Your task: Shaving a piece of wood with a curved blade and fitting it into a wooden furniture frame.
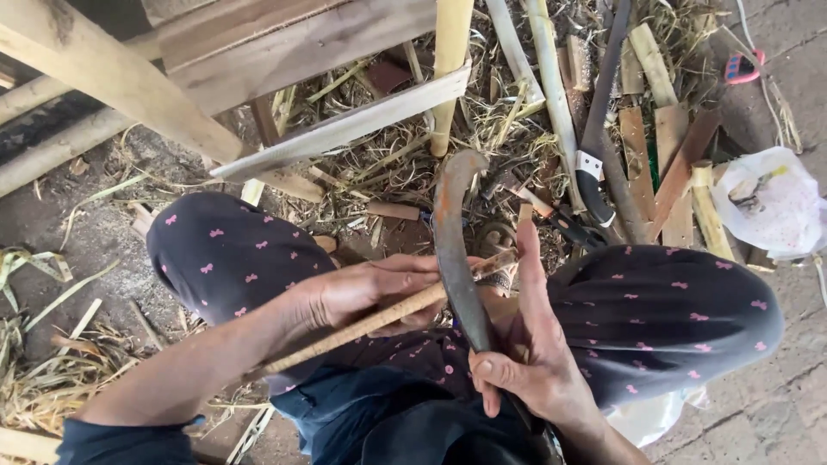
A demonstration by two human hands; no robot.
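Note:
My left hand (366,293) grips a thin brown bamboo stick (362,325) that runs from my left forearm up toward the right. My right hand (530,362) holds the handle of a curved, rusty sickle-like blade (452,241), thumb along it and forefinger stretched upward. The blade rises between my knees and crosses the stick near its upper end (482,269). Both knees, in dark trousers with small pink marks (233,258), frame the hands.
Wooden planks and poles (258,52) lean at the upper left. Ahead lie bamboo strips, straw and shavings (517,95), a long dark knife with a white band (593,164), and flat wood offcuts (672,164). A white plastic bag (771,202) sits at right.

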